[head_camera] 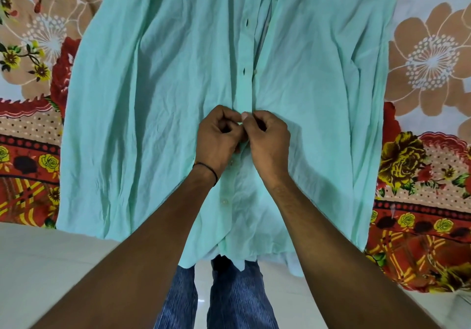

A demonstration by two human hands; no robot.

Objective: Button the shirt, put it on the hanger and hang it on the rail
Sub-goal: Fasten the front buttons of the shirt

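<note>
A mint green shirt (153,99) lies flat on a floral bedsheet, its hem hanging over the near edge of the bed. Its front placket (246,73) runs up the middle, with open buttonholes above my hands and one small button beside them. Below my hands the front is closed, with a white button (225,202) showing. My left hand (219,140) and my right hand (267,140) meet on the placket at mid-shirt, fingers curled, pinching the fabric edges together. What they pinch between them is hidden. No hanger or rail is in view.
The floral bedsheet (428,78) in red, tan and white covers the bed on both sides of the shirt. Pale floor tiles (51,265) lie below the bed edge. My legs in blue jeans (229,298) stand right at the bed.
</note>
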